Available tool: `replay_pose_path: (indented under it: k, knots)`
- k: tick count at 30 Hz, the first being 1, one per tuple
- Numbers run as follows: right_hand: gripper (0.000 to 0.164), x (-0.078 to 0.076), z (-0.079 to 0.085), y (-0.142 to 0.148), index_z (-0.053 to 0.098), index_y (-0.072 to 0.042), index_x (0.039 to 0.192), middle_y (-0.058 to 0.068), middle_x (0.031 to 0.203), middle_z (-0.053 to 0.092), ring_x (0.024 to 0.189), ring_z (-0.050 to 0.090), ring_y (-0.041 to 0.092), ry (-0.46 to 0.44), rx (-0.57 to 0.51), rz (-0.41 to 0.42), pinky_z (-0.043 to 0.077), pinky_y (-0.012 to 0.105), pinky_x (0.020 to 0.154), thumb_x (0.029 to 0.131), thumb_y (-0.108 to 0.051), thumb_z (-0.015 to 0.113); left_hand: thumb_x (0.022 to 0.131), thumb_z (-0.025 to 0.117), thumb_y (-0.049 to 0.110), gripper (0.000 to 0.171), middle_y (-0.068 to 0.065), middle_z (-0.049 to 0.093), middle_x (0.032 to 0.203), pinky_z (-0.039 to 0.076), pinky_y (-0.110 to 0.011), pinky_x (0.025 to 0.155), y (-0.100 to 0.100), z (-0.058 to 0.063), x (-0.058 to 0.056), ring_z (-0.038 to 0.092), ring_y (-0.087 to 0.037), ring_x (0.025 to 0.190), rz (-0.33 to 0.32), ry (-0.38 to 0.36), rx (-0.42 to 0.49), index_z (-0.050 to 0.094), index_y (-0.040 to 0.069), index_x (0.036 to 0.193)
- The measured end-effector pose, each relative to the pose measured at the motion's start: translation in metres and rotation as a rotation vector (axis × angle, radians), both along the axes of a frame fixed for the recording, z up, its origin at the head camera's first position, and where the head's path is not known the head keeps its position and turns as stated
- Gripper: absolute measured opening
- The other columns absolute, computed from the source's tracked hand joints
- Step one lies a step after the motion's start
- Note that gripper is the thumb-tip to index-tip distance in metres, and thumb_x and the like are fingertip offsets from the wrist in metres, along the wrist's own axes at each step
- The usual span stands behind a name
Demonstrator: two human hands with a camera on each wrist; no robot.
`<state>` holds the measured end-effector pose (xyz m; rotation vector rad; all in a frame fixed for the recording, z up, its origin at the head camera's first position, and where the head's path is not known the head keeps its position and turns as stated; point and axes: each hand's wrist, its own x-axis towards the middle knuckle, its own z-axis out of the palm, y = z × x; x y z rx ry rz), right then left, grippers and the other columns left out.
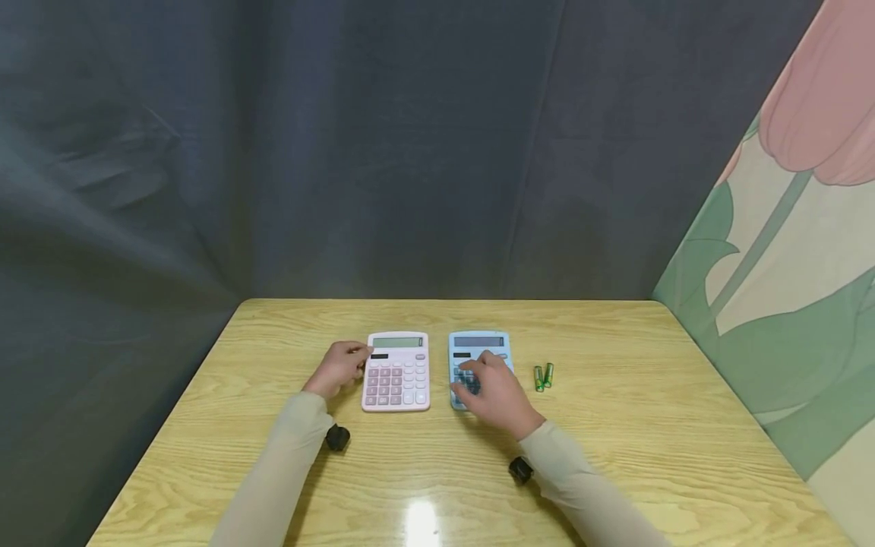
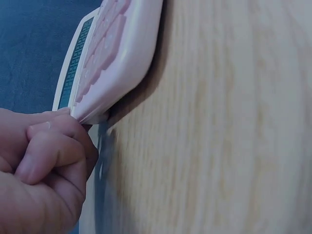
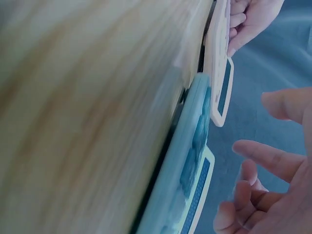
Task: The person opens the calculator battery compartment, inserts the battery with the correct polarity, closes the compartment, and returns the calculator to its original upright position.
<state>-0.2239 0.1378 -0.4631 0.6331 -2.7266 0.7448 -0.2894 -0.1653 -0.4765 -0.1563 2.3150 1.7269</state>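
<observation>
A pink calculator [image 1: 412,384] lies face up, its display reading 0. The left hand [image 1: 339,368] pinches its left edge near the display, thumb and curled index finger at the rim in the left wrist view. To its right is a blue calculator [image 1: 478,343], also face up and showing 0. Over the blue calculator's keys hovers the right hand [image 1: 502,395], hiding many of them. In the right wrist view, this hand's loosely bent fingers [image 3: 268,158] are spread apart from the keys, holding nothing.
Two green batteries [image 1: 538,378] lie side by side to the right of the blue calculator on the wooden table [image 1: 615,433]. A dark curtain [image 1: 437,152] hangs behind the table, and a flower-patterned cloth [image 1: 807,319] borders its right side.
</observation>
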Motion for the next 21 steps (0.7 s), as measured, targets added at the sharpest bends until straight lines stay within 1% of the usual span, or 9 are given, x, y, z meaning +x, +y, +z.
replay_pose_path:
  k: [3, 7, 12, 16, 19, 21]
  knots:
    - [0.037, 0.0, -0.001, -0.006, 0.072, 0.001, 0.113, 0.002, 0.078, 0.052, 0.069, 0.041, 0.013, -0.04, -0.026, 0.0, 0.038, 0.027, 0.061, 0.09, -0.028, 0.073, 0.106, 0.052, 0.022, 0.035, -0.005, 0.057, 0.084, 0.034, -0.023, 0.049, -0.002, -0.002, 0.002, 0.043, -0.01, 0.058, 0.009, -0.002, -0.018, 0.059, 0.0, 0.132]
    - [0.036, -0.001, -0.002, -0.013, 0.071, 0.001, 0.114, 0.002, 0.077, 0.051, 0.069, 0.043, 0.013, -0.092, -0.048, -0.002, 0.04, 0.027, 0.061, 0.09, -0.026, 0.073, 0.105, 0.054, 0.024, 0.031, -0.005, 0.059, 0.09, 0.036, -0.024, 0.05, -0.006, -0.004, 0.007, 0.046, -0.013, 0.063, 0.02, 0.013, -0.052, 0.064, 0.004, 0.127]
    - [0.036, -0.001, 0.0, -0.021, 0.069, 0.005, 0.115, 0.003, 0.082, 0.056, 0.073, 0.047, 0.014, -0.104, -0.073, 0.013, 0.045, 0.032, 0.067, 0.09, -0.021, 0.073, 0.104, 0.056, 0.022, 0.028, -0.006, 0.059, 0.087, 0.034, -0.023, 0.048, -0.007, 0.001, 0.015, 0.044, -0.012, 0.06, 0.041, 0.056, -0.042, 0.068, 0.002, 0.119]
    - [0.041, -0.001, 0.0, -0.027, 0.065, 0.006, 0.121, 0.009, 0.093, 0.061, 0.081, 0.054, 0.019, -0.133, -0.099, 0.023, 0.05, 0.037, 0.074, 0.091, -0.02, 0.072, 0.103, 0.058, 0.022, 0.028, -0.008, 0.059, 0.092, 0.038, -0.022, 0.052, -0.006, 0.004, 0.021, 0.045, -0.011, 0.064, 0.03, 0.055, -0.038, 0.068, 0.002, 0.119]
    - [0.048, 0.0, 0.0, -0.031, 0.062, 0.006, 0.128, 0.016, 0.11, 0.063, 0.095, 0.061, 0.027, -0.155, -0.118, 0.022, 0.053, 0.043, 0.084, 0.091, -0.022, 0.072, 0.103, 0.058, 0.022, 0.028, -0.01, 0.059, 0.1, 0.042, -0.023, 0.058, -0.003, 0.006, 0.027, 0.049, -0.013, 0.071, -0.003, 0.056, -0.041, 0.066, 0.002, 0.121]
    - [0.051, 0.0, -0.001, -0.033, 0.059, 0.006, 0.131, 0.019, 0.118, 0.061, 0.105, 0.062, 0.031, -0.166, -0.125, 0.019, 0.052, 0.046, 0.091, 0.092, -0.024, 0.071, 0.103, 0.058, 0.022, 0.028, -0.011, 0.059, 0.1, 0.043, -0.025, 0.06, -0.002, 0.008, 0.031, 0.05, -0.016, 0.072, -0.029, 0.061, -0.033, 0.065, 0.002, 0.121]
